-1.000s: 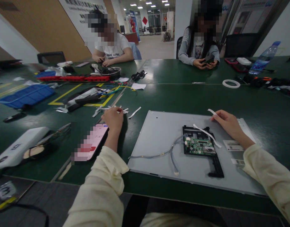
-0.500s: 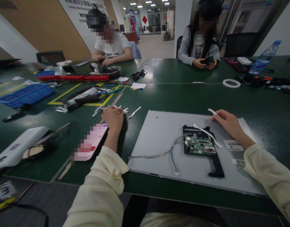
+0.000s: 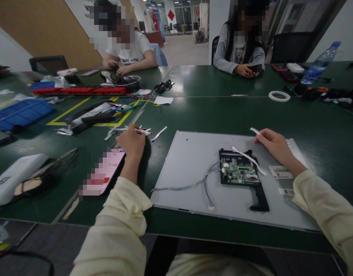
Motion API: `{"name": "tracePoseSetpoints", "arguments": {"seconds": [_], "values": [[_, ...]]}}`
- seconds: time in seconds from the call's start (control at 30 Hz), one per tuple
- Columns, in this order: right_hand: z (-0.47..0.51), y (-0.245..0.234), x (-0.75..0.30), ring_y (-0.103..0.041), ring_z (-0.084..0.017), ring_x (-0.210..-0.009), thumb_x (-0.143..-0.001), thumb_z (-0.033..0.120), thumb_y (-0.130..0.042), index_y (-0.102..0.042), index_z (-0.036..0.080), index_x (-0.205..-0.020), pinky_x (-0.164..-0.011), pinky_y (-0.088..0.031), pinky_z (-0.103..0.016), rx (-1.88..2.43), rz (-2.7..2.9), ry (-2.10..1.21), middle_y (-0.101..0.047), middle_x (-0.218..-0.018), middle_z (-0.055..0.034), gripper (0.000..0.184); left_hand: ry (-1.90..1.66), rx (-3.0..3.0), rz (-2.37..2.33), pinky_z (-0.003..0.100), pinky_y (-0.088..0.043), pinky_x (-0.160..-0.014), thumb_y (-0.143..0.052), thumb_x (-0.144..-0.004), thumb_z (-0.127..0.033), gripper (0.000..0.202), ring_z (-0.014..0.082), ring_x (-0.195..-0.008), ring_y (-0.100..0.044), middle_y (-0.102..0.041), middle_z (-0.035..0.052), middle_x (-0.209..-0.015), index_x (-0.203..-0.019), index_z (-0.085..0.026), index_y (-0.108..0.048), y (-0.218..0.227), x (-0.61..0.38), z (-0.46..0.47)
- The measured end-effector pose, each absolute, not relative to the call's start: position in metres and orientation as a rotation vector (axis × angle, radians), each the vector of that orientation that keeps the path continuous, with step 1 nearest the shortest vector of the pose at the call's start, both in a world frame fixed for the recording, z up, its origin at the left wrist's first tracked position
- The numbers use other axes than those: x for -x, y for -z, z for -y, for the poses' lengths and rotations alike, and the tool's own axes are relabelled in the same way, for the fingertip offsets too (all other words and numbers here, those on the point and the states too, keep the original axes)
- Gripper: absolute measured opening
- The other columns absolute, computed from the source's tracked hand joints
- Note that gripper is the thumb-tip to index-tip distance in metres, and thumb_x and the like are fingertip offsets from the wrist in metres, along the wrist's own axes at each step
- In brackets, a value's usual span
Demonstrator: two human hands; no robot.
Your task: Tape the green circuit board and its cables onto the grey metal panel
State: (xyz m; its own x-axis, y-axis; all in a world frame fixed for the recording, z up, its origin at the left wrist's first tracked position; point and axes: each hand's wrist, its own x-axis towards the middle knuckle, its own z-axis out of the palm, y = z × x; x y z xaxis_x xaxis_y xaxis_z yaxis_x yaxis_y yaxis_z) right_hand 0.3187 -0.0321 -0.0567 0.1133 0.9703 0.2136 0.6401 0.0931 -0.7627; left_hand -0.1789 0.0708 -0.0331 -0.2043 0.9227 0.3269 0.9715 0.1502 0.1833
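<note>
My right hand [image 3: 272,145] pinches a short white strip [image 3: 255,131] above the far right part of a flat grey metal panel [image 3: 182,165]. Another white strip [image 3: 245,158] lies across a black bracket [image 3: 259,197] and the green circuit board [image 3: 239,174] mounted on it. From the board, grey cables [image 3: 190,186] with white plugs run left over the panel. Left of the panel, my left hand [image 3: 132,142] is closed at a small pile of white strips [image 3: 114,132]; what its fingers hold, if anything, is hidden. A single strip [image 3: 159,133] lies beside that hand.
A phone [image 3: 104,172] lies by my left wrist, with a white device [image 3: 19,176] further left. A blue basket [image 3: 23,113], a black bundle [image 3: 90,115] and a white ring [image 3: 279,96] are farther off. Two people sit across the table.
The whole view has shifted slightly, so things sit a little further left and higher. Both hands keep nearly the same places, and the right still pinches its strip.
</note>
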Motion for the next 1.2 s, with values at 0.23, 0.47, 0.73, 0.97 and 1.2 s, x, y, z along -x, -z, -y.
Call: {"name": "tracePoseSetpoints", "arguments": {"seconds": [0.23,0.47,0.73,0.97,1.2], "values": [[0.029,0.06,-0.322,-0.061,-0.019,-0.08,-0.083,0.046,-0.052,-0.063,0.021,-0.081,-0.077,-0.042,-0.032,1.589,1.598,-0.54,-0.068,-0.083,-0.0022,0.027,0.448,1.684,2.246,0.045,-0.036,-0.082,-0.044,-0.085,-0.031,0.031,0.0344,-0.1,-0.056,-0.067,0.0148,-0.1,-0.101,-0.017,-0.066,0.033,0.169,-0.069],[0.028,0.063,-0.323,-0.062,-0.017,-0.076,-0.084,0.043,-0.054,-0.063,0.021,-0.081,-0.074,-0.044,-0.03,1.541,1.569,-0.511,-0.068,-0.081,-0.0014,0.024,0.548,1.715,2.198,0.044,-0.033,-0.081,-0.046,-0.085,-0.028,0.027,0.0337,-0.102,-0.052,-0.064,0.014,-0.102,-0.101,-0.017,-0.064,0.026,0.166,-0.066],[0.037,0.054,-0.322,-0.064,-0.016,-0.072,-0.085,0.039,-0.056,-0.069,0.021,-0.086,-0.069,-0.048,-0.029,1.506,1.6,-0.209,-0.069,-0.078,-0.0015,0.022,0.821,1.795,2.12,0.048,-0.026,-0.087,-0.047,-0.085,-0.023,0.023,0.0339,-0.109,-0.046,-0.059,0.0138,-0.108,-0.104,-0.016,-0.059,0.022,0.157,-0.062],[0.061,0.026,-0.303,-0.063,-0.016,-0.097,-0.089,0.016,-0.052,-0.064,0.022,-0.114,-0.086,-0.05,-0.031,1.1,2.003,0.277,-0.067,-0.108,-0.0042,0.028,0.958,1.813,1.88,0.048,-0.026,-0.088,-0.05,-0.086,-0.028,0.02,0.0241,-0.099,-0.049,-0.061,0.0055,-0.092,-0.087,-0.014,-0.064,0.013,0.156,-0.058],[0.081,0.009,-0.284,-0.06,-0.017,-0.106,-0.085,0.006,-0.057,-0.049,0.023,-0.133,-0.089,-0.052,-0.032,0.909,2.156,0.363,-0.062,-0.12,-0.0053,0.051,1.122,1.843,1.584,0.04,-0.032,-0.082,-0.05,-0.086,-0.026,0.022,0.0146,-0.097,-0.057,-0.065,0.0004,-0.087,-0.098,-0.015,-0.065,-0.004,0.14,-0.04]]}}
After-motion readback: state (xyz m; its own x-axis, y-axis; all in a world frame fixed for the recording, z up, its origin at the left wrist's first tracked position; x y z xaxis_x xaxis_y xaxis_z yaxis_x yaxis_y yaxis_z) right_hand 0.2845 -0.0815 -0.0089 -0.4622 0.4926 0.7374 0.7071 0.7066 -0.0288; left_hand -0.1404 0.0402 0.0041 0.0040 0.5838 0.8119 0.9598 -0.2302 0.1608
